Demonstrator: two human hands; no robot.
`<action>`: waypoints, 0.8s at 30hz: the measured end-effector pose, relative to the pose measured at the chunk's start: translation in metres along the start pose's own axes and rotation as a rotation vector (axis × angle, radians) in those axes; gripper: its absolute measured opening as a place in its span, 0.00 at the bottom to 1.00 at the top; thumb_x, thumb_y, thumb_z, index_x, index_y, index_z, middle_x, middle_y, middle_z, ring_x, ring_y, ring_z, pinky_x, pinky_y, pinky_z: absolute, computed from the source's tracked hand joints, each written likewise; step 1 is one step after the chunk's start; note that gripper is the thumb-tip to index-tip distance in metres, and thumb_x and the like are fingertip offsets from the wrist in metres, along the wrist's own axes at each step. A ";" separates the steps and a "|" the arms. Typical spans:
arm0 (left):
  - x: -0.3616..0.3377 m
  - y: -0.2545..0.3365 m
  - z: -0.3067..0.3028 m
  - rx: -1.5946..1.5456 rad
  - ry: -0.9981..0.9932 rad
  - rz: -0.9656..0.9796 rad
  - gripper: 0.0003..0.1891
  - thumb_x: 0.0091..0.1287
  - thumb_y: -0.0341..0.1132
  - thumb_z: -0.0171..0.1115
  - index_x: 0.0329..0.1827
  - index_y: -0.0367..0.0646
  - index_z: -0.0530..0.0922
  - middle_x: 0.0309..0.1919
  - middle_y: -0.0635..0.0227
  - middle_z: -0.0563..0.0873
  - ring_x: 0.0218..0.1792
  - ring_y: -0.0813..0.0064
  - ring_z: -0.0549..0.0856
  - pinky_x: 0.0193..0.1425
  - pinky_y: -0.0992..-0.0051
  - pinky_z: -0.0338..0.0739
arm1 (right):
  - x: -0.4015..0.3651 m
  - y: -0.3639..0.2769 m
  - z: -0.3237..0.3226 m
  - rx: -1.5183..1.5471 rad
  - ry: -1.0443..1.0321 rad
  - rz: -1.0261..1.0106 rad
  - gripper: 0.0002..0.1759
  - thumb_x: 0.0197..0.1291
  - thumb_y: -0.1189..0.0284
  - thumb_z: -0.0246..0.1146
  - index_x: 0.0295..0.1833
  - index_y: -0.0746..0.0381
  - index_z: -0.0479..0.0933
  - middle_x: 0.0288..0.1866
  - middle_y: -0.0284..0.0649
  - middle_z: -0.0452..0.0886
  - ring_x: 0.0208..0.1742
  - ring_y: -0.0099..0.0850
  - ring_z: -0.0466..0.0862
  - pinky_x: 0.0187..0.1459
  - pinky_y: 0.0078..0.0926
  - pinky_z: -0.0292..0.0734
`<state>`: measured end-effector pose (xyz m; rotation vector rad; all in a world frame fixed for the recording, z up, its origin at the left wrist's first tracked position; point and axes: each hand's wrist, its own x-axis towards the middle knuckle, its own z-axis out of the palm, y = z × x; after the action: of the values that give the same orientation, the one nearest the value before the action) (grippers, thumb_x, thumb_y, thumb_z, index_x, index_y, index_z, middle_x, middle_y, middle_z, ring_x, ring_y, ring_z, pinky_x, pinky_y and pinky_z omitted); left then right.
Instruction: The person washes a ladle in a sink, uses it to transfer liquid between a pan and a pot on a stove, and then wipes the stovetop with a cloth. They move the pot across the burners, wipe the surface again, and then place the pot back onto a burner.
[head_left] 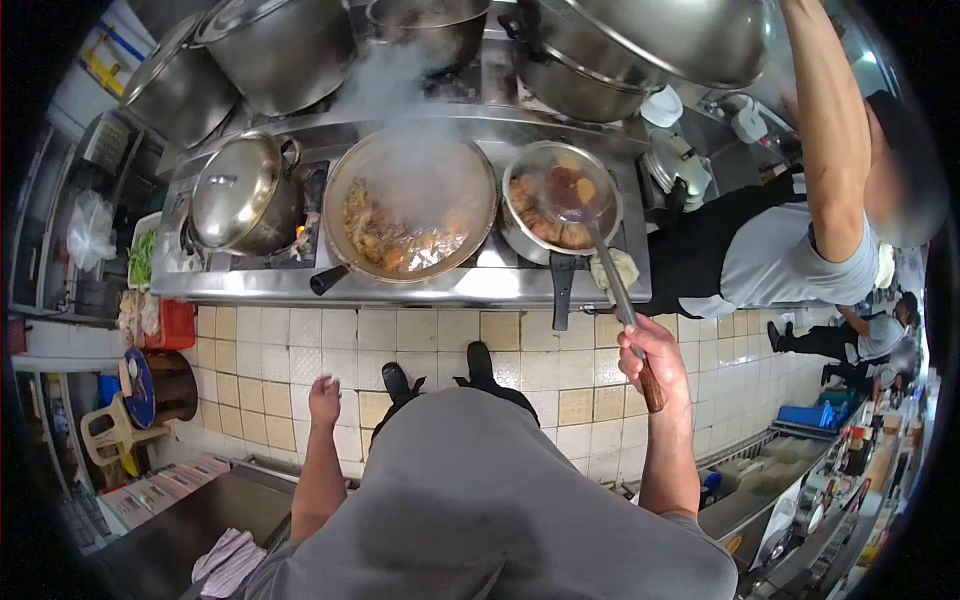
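Right hand is clenched round the wooden end of the ladle, and the ladle's bowl sits down in the small pan, right of centre on the stove. It looks loaded with brown pieces and sauce. I'd call this the scooping or stirring step, mid-dip, with the shaft slanting up from lower right.

Left hand hangs released at lower centre-left over the tiled floor, nothing in it.

Just left of the small pan, the big pan is throwing up thick steam. Further left stands a lidded pot, with a flame showing beside it.

As a judgement, the next move calls for a level lift, keeping the ladle's bowl flat so sauce stays in. It also needs a clear path past the steam and the pan handle that juts over the stove's edge. A co-worker's arm reaches up at far right, well apart from the ladle.

Writing? No brand or label here is sharp enough to read.
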<state>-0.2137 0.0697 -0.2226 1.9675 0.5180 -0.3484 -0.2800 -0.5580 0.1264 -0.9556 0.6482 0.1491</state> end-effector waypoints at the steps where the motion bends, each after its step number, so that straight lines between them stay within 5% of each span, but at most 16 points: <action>1: 0.018 0.007 0.006 0.128 0.016 0.134 0.20 0.72 0.35 0.66 0.64 0.38 0.77 0.44 0.59 0.88 0.42 0.76 0.85 0.46 0.75 0.82 | 0.003 0.003 -0.004 -0.063 0.050 -0.039 0.18 0.69 0.74 0.60 0.62 0.68 0.74 0.31 0.35 0.78 0.15 0.19 0.69 0.16 0.19 0.62; 2: 0.029 0.030 0.009 0.164 0.026 0.235 0.22 0.73 0.36 0.66 0.66 0.38 0.77 0.45 0.61 0.87 0.41 0.76 0.85 0.45 0.76 0.82 | 0.006 0.006 -0.004 -0.126 0.099 -0.080 0.18 0.70 0.74 0.59 0.62 0.68 0.74 0.31 0.35 0.78 0.15 0.19 0.69 0.17 0.18 0.62; 3: 0.031 0.065 0.014 0.202 0.036 0.335 0.23 0.73 0.37 0.66 0.68 0.39 0.76 0.46 0.64 0.87 0.40 0.76 0.86 0.44 0.77 0.82 | 0.006 0.004 0.003 -0.235 0.152 -0.101 0.09 0.69 0.75 0.61 0.52 0.66 0.76 0.27 0.33 0.77 0.15 0.19 0.70 0.16 0.19 0.63; 6: 0.012 0.177 0.019 0.044 0.069 0.449 0.28 0.70 0.32 0.69 0.72 0.37 0.73 0.56 0.60 0.85 0.43 0.74 0.86 0.50 0.74 0.82 | 0.006 0.008 0.012 -0.480 0.270 -0.191 0.07 0.68 0.78 0.60 0.50 0.66 0.77 0.26 0.31 0.76 0.15 0.19 0.70 0.16 0.20 0.63; 10: 0.012 0.252 0.020 -0.001 0.142 0.556 0.29 0.66 0.31 0.74 0.70 0.37 0.76 0.56 0.57 0.86 0.41 0.74 0.86 0.47 0.73 0.83 | -0.004 0.005 0.025 -0.919 0.373 -0.247 0.17 0.66 0.78 0.60 0.60 0.67 0.79 0.26 0.32 0.76 0.19 0.20 0.74 0.20 0.23 0.68; 12: 0.012 0.270 0.018 0.029 0.173 0.528 0.28 0.65 0.32 0.75 0.69 0.37 0.78 0.54 0.55 0.86 0.41 0.73 0.86 0.48 0.72 0.83 | -0.004 0.012 0.012 -1.394 0.419 -0.565 0.27 0.60 0.76 0.65 0.67 0.67 0.76 0.38 0.54 0.86 0.40 0.48 0.89 0.43 0.41 0.82; 14: 0.011 0.284 0.018 0.165 0.242 0.538 0.27 0.63 0.33 0.76 0.66 0.36 0.80 0.52 0.53 0.88 0.43 0.68 0.87 0.50 0.70 0.83 | -0.009 0.010 0.028 -1.591 0.562 -0.421 0.30 0.59 0.76 0.67 0.69 0.66 0.75 0.47 0.62 0.85 0.50 0.55 0.88 0.50 0.47 0.82; 18: 0.013 0.289 0.017 0.184 0.247 0.591 0.28 0.61 0.35 0.76 0.65 0.37 0.81 0.51 0.53 0.88 0.46 0.61 0.88 0.52 0.67 0.83 | -0.010 0.007 0.045 -1.690 0.524 -0.498 0.31 0.59 0.79 0.65 0.71 0.65 0.74 0.42 0.56 0.87 0.42 0.36 0.89 0.46 0.33 0.81; 20: 0.009 0.294 0.011 0.265 0.248 0.596 0.28 0.61 0.36 0.77 0.65 0.38 0.81 0.53 0.53 0.88 0.50 0.55 0.88 0.55 0.64 0.82 | 0.002 0.010 0.049 -1.419 0.277 -0.689 0.33 0.59 0.81 0.65 0.72 0.64 0.74 0.46 0.51 0.88 0.42 0.28 0.87 0.46 0.28 0.80; 21: 0.010 0.293 0.010 0.262 0.252 0.595 0.28 0.61 0.36 0.77 0.65 0.38 0.81 0.53 0.53 0.88 0.50 0.55 0.88 0.55 0.64 0.82 | -0.005 0.003 0.081 -1.355 0.264 -0.550 0.33 0.59 0.83 0.64 0.73 0.64 0.73 0.46 0.45 0.89 0.41 0.22 0.83 0.46 0.24 0.80; 24: 0.012 0.293 0.010 0.296 0.256 0.587 0.28 0.60 0.37 0.77 0.64 0.39 0.82 0.53 0.52 0.88 0.54 0.52 0.86 0.59 0.62 0.81 | 0.020 0.014 0.105 -1.319 0.158 -0.474 0.33 0.59 0.81 0.66 0.72 0.68 0.72 0.51 0.57 0.88 0.40 0.31 0.87 0.47 0.28 0.81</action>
<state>-0.0566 -0.0482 -0.0053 2.3578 0.0261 0.2116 -0.2222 -0.4689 0.1476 -2.3808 0.3952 0.0633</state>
